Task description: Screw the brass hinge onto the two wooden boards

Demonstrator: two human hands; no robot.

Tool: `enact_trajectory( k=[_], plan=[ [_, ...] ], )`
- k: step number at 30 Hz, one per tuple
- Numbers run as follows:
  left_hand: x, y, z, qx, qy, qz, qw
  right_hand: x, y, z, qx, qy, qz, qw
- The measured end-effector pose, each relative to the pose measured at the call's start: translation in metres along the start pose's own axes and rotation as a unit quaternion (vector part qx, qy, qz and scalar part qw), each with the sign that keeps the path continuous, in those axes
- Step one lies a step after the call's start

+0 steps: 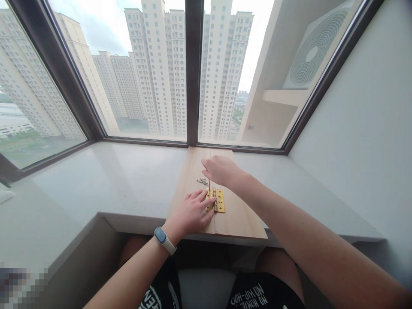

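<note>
My right hand (222, 168) is closed in a fist around a screwdriver (209, 184), its handle hidden and its thin shaft pointing down at the hinge. A brass-coloured hinge (220, 201) lies unfolded across the seam between two pale wooden boards (238, 221). My left hand (192, 213) rests with fingers spread over the hinge's left leaf, holding nothing. Several small screws (202, 182) lie loose on the left board, just beyond the hinge. The screwdriver's tip meets the upper part of the left leaf; whether a screw sits under it is too small to tell.
The boards span a white window sill (138, 180), their near ends sticking out past its edge above my legs. Dark window frames (193, 77) rise behind. A white wall (360, 128) stands at the right. A wristband (164, 240) is on my left wrist.
</note>
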State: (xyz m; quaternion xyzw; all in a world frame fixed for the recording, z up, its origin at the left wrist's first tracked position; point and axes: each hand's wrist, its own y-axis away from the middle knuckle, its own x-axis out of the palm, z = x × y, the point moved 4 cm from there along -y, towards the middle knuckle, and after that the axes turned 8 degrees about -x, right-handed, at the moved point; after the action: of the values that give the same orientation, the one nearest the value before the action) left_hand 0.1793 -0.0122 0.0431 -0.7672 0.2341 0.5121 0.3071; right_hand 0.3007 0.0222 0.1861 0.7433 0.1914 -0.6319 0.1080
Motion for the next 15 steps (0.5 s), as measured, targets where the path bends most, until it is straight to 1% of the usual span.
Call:
enact_trajectory(
  k=[2,9,15],
  plan=[
    [0.001,0.000,0.001,-0.001,0.002,0.000,1.000,0.000,0.001,0.002,0.000,-0.011,0.006,1.000],
    [0.004,-0.001,0.003,-0.002,0.004,0.003,1.000,0.006,0.003,0.000,-0.047,-0.102,0.031,0.993],
    [0.003,0.000,0.002,-0.001,0.002,0.001,1.000,0.010,-0.001,-0.007,-0.051,-0.101,0.020,0.993]
  ],
)
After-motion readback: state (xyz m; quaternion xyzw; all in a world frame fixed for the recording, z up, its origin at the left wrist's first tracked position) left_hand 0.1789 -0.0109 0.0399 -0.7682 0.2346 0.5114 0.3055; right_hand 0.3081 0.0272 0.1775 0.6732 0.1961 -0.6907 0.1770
